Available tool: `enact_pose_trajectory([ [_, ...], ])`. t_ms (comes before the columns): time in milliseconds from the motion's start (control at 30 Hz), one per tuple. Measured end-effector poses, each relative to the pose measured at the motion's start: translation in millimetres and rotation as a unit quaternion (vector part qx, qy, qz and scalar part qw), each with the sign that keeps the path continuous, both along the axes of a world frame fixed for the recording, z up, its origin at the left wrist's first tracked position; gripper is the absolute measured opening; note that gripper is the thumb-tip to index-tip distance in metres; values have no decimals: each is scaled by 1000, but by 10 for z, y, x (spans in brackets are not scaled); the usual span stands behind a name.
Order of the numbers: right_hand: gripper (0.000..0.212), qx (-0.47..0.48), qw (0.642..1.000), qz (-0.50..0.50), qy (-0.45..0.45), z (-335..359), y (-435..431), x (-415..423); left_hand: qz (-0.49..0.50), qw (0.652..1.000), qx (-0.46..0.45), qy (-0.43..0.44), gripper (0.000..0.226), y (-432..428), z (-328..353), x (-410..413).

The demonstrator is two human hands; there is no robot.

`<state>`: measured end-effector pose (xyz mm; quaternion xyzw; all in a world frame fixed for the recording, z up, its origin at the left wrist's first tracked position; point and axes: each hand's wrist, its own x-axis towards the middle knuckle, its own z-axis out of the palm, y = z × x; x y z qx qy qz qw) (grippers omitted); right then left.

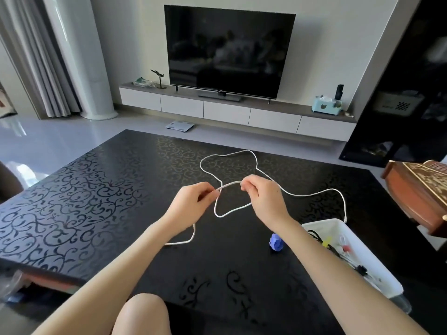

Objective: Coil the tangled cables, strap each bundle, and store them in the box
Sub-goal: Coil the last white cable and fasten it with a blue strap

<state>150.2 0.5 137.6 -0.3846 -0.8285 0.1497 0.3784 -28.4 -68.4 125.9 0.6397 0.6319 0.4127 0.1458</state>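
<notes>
The white cable [229, 184] sprawls in loose loops across the middle of the dark table [96, 201]; it looks light, limp and smooth, likely to spring open unless pinched where the strands cross; the left hand [191, 204] pinches one strand, and the right hand [262, 197] has its fingers curled round the next stretch; lower right, the white box [321, 222] holds a dark cable with a yellow strap and small unclear pieces; a blue strap roll [276, 242] sits just beside it.

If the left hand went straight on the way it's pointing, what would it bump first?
The left hand would probably meet the right hand, just across the cable both pinch; depth is unclear.
</notes>
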Motion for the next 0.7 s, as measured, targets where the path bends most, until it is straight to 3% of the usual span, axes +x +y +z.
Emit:
enact_pose_trajectory([
  [100,20,30,996,-31,72,304,25,181,-56,989,-32,-131,20,-1,148,21],
  [167,21,31,991,-46,118,460,13,288,-103,980,-42,-167,20,26,251,97],
  [300,26,-51,948,-89,301,838,59,543,-123,982,-108,-91,30,9,269,239],
  [367,29,-113,911,-107,383,1007,113,705,-121,977,-131,-115,39,-89,172,294],
  [433,29,-140,911,-117,369,1027,138,814,-128,951,-100,-263,39,-169,185,330],
  [533,28,-188,926,-132,298,763,72,811,-143,863,-25,-484,34,-135,427,353],
  [600,30,-220,931,-105,270,533,-60,756,-152,842,-1,-517,32,-95,636,426],
  [700,41,-276,934,-53,223,220,-295,666,-131,871,18,-472,35,-64,863,571],
])
